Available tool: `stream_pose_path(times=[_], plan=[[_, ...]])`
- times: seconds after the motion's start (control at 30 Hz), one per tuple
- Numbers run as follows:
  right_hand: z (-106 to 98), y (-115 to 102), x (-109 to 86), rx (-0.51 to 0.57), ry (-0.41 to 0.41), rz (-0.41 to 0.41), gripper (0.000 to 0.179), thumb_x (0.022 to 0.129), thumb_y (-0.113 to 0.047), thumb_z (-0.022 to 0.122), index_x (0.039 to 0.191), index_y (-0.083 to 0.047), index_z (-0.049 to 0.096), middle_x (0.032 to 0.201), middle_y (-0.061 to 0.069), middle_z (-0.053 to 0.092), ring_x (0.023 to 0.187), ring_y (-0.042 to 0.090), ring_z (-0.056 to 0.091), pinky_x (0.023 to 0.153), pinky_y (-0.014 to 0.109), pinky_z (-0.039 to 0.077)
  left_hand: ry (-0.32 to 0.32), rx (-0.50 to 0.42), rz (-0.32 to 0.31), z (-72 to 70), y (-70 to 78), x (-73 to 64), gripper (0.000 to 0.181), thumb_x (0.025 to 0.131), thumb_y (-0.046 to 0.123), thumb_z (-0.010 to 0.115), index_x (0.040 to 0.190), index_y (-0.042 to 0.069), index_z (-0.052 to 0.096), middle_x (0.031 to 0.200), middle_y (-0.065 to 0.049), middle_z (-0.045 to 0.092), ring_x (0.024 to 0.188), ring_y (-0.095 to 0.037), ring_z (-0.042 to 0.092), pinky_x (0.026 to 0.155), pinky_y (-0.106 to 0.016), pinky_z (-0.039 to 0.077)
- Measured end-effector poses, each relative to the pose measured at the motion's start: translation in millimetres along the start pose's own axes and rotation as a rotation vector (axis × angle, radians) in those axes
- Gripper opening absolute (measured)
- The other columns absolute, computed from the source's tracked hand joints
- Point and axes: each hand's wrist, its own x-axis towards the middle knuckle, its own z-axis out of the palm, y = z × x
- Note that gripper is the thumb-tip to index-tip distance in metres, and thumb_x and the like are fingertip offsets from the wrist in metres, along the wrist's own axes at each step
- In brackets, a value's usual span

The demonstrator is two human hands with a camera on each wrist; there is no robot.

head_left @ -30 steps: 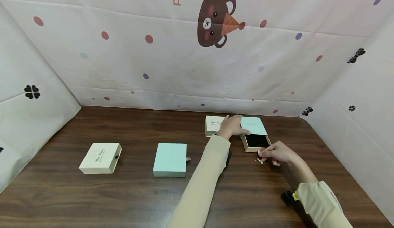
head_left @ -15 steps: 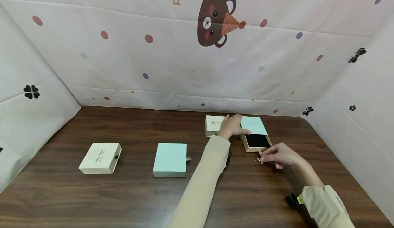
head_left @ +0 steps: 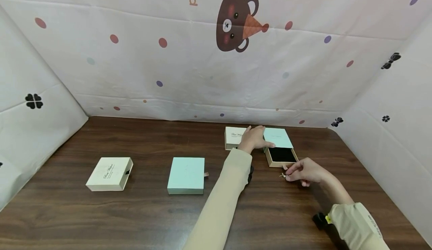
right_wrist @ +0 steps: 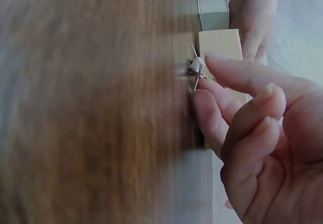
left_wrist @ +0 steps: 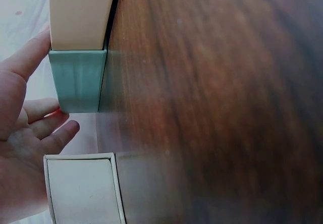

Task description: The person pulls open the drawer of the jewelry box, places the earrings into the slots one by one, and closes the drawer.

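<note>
In the head view a mint box (head_left: 278, 136) lies at the back right. Its cream drawer (head_left: 275, 164) sticks out at the front, showing a black lining. My left hand (head_left: 255, 137) rests against this box, thumb over the lid's edge and other fingers at its left side. My right hand (head_left: 308, 170) is just in front of the drawer, thumb and fingertips pinching a small sparkling piece of jewelry (right_wrist: 197, 66) with thin metal pins. Its exact kind is unclear. A small ribbon tab (head_left: 285, 167) hangs from the drawer front beside those fingertips.
A white box (head_left: 234, 135) stands left of the open box, partly behind my left hand. Another white box (head_left: 110, 173) lies at the left, and a second mint box (head_left: 186, 175) near the middle. Printed white sheets (head_left: 162, 62) enclose the brown wooden table (head_left: 145, 220).
My right hand has shifted slightly right and toward me, its fingertips closing in on the piece of jewelry and uncovering the ribbon tab. My left hand and the boxes stay put.
</note>
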Motion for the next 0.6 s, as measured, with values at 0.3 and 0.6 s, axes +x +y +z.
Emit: stream_pose_path(times=[0.3,0.6], plan=[[1.6,-1.0,2.3,-0.035,0.000,0.003,0.024,0.079,-0.018,0.072,0.088,0.004,0.068,0.052,-0.004,0.052,0.040,0.002,0.042,0.041,0.019,0.040,-0.005,0.003,0.004,-0.9,0.6,-0.1,0.084,0.076,0.061,0.060,0.143,0.017,0.033,0.145,0.007,0.032,0.132,-0.006,0.030,0.111,-0.029,0.010],[2.2,-2.1,1.8,-0.029,-0.011,-0.015,0.020,0.080,-0.014,0.069,0.086,0.005,0.068,0.053,-0.003,0.054,0.041,0.003,0.045,0.041,0.019,0.041,-0.005,-0.002,0.005,-2.5,0.1,-1.5,0.083,0.076,0.061,0.060,0.142,0.018,0.033,0.145,0.008,0.032,0.132,-0.005,0.030,0.111,-0.028,0.009]])
